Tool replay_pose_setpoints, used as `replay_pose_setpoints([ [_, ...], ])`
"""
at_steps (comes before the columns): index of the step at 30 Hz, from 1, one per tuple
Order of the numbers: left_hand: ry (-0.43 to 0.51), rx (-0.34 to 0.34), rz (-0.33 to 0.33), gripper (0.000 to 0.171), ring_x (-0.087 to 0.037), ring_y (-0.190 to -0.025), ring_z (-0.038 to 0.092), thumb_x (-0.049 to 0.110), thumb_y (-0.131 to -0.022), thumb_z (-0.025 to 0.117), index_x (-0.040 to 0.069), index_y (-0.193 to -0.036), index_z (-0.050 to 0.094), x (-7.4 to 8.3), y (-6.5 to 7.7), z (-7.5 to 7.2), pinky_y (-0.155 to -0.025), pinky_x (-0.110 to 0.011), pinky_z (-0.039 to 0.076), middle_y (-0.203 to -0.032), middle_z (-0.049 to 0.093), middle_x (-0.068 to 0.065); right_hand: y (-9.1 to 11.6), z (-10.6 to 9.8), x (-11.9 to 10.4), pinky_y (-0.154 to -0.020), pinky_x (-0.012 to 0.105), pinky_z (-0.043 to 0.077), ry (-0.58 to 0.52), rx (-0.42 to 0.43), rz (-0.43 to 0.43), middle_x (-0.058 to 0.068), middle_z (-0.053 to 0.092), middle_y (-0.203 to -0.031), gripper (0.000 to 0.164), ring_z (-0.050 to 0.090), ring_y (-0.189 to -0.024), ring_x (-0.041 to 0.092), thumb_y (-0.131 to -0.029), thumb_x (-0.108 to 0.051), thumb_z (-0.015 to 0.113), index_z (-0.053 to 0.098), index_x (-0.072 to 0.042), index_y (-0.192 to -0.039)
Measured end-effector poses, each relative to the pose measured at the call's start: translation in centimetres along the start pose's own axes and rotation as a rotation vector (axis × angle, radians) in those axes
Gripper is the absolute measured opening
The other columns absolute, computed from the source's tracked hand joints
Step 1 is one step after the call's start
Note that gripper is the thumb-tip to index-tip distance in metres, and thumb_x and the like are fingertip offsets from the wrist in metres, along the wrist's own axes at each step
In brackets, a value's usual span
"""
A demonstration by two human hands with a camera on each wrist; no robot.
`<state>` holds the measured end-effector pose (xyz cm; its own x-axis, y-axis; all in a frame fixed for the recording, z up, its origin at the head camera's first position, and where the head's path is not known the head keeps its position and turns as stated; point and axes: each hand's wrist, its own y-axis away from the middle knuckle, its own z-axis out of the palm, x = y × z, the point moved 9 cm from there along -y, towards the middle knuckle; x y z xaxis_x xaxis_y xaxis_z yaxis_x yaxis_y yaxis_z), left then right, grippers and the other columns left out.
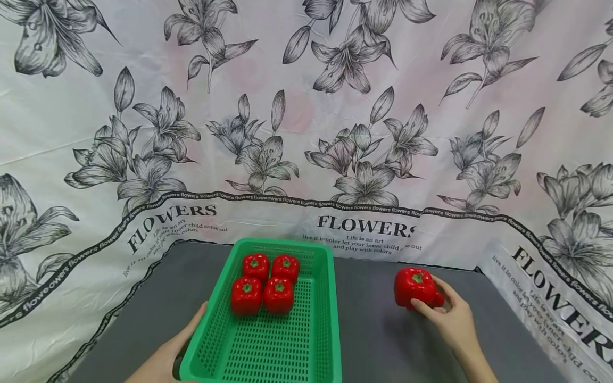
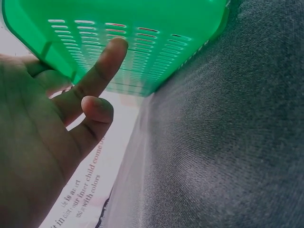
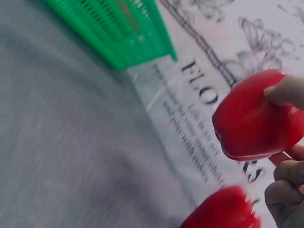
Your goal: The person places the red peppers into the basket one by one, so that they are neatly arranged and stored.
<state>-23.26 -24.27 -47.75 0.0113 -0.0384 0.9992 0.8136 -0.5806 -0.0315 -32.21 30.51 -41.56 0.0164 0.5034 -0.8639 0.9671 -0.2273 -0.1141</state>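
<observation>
My right hand [image 1: 452, 316] holds a red bell pepper [image 1: 414, 287] with a green stem over the grey table, thumb on its near side. A second red bell pepper [image 3: 223, 211] sits below that hand, mostly hidden behind the held one in the head view. My left hand [image 1: 167, 351] holds the left side of a green slotted basket [image 1: 335, 319]. In the left wrist view, its fingers [image 2: 102, 69] lie along the outer wall of the basket. Several red bell peppers [image 1: 279, 296] stand together in the far left part of the basket, stems up.
The grey table [image 1: 373, 330] extends between the basket and my right hand. A white curtain [image 1: 297, 223] with grey flowers and printed words hangs along the table's back and sides.
</observation>
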Motion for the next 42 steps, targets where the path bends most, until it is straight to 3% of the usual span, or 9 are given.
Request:
replay_pose_setpoints([
  [7,-0.223,0.080,-0.021,0.112,0.006,-0.147,0.032,0.037,-0.097,0.075,0.041,-0.169,-0.011,0.8,0.5,-0.4,-0.108,-0.024,0.042,-0.177,-0.001,-0.008,-0.2,0.3,-3.7,-0.073,0.016,0.055,0.003,0.018,-0.049,0.025,0.046,-0.157,0.088,0.069,-0.077,0.017,-0.092,-0.027,0.086,0.038,-0.007,-0.164],
  [9,-0.231,0.077,-0.039,0.113,0.005,-0.148,0.033,0.039,-0.097,0.077,0.043,-0.168,-0.011,0.8,0.5,-0.3,-0.109,-0.025,0.041,-0.178,-0.001,-0.007,-0.3,0.6,-4.9,-0.074,0.015,0.055,-0.024,0.025,-0.081,0.024,0.046,-0.158,0.086,0.069,-0.083,0.017,-0.093,-0.025,0.085,0.039,-0.007,-0.163],
  [17,-0.147,0.060,-0.014,0.110,0.000,-0.148,0.039,0.037,-0.098,0.076,0.047,-0.168,-0.009,0.6,0.5,0.0,-0.110,-0.026,0.043,-0.178,0.004,-0.004,-0.4,3.2,-9.9,-0.070,0.017,0.056,-0.162,-0.008,-0.250,0.023,0.048,-0.158,0.081,0.066,-0.064,0.008,-0.093,-0.016,0.083,0.042,-0.004,-0.161],
  [22,-0.184,0.062,0.003,0.113,0.002,-0.147,0.037,0.039,-0.097,0.076,0.043,-0.168,-0.011,0.9,0.5,0.1,-0.109,-0.025,0.041,-0.177,-0.004,-0.013,-0.2,5.6,-13.0,-0.076,0.020,0.059,-0.281,-0.076,-0.293,0.017,0.046,-0.162,0.078,0.072,-0.069,0.008,-0.093,-0.013,0.083,0.044,-0.006,-0.161],
  [27,-0.182,0.059,-0.015,0.114,0.001,-0.148,0.036,0.037,-0.097,0.077,0.044,-0.168,-0.013,1.1,0.4,0.2,-0.109,-0.025,0.041,-0.177,-0.006,-0.012,-0.3,7.7,-16.3,-0.074,0.023,0.060,-0.343,-0.120,-0.333,0.013,0.048,-0.161,0.076,0.069,-0.062,0.011,-0.092,-0.011,0.084,0.047,-0.007,-0.159],
  [29,-0.244,0.078,-0.004,0.113,0.005,-0.148,0.031,0.037,-0.097,0.076,0.044,-0.168,-0.012,1.4,0.5,0.1,-0.110,-0.023,0.039,-0.177,-0.006,-0.009,-0.2,8.6,-17.6,-0.076,0.024,0.060,-0.366,-0.145,-0.355,0.013,0.049,-0.160,0.075,0.071,-0.062,0.012,-0.092,-0.009,0.083,0.048,-0.007,-0.158],
  [34,-0.274,0.092,0.036,0.113,-0.006,-0.149,0.039,0.031,-0.097,0.077,0.041,-0.170,-0.008,1.8,0.3,0.4,-0.108,-0.025,0.044,-0.178,0.004,-0.011,-0.1,10.7,-20.7,-0.072,0.022,0.059,-0.384,-0.184,-0.406,0.013,0.051,-0.157,0.074,0.069,-0.060,0.010,-0.091,-0.006,0.083,0.050,-0.007,-0.157],
  [39,-0.126,0.095,-0.016,0.115,-0.026,-0.146,0.049,0.020,-0.096,0.079,0.045,-0.169,-0.006,1.1,0.2,0.5,-0.106,-0.029,0.049,-0.177,0.010,-0.010,0.6,12.9,-23.6,-0.064,0.021,0.056,-0.372,-0.186,-0.467,0.012,0.055,-0.152,0.074,0.059,-0.053,0.010,-0.087,-0.007,0.087,0.054,-0.008,-0.153],
  [42,-0.091,0.103,-0.023,0.115,-0.033,-0.144,0.050,0.016,-0.096,0.078,0.044,-0.170,-0.006,1.0,0.4,0.5,-0.107,-0.031,0.050,-0.177,0.011,-0.012,1.3,14.7,-25.1,-0.058,0.020,0.051,-0.380,-0.200,-0.490,0.012,0.057,-0.150,0.075,0.052,-0.049,0.008,-0.085,-0.008,0.089,0.055,-0.009,-0.152],
])
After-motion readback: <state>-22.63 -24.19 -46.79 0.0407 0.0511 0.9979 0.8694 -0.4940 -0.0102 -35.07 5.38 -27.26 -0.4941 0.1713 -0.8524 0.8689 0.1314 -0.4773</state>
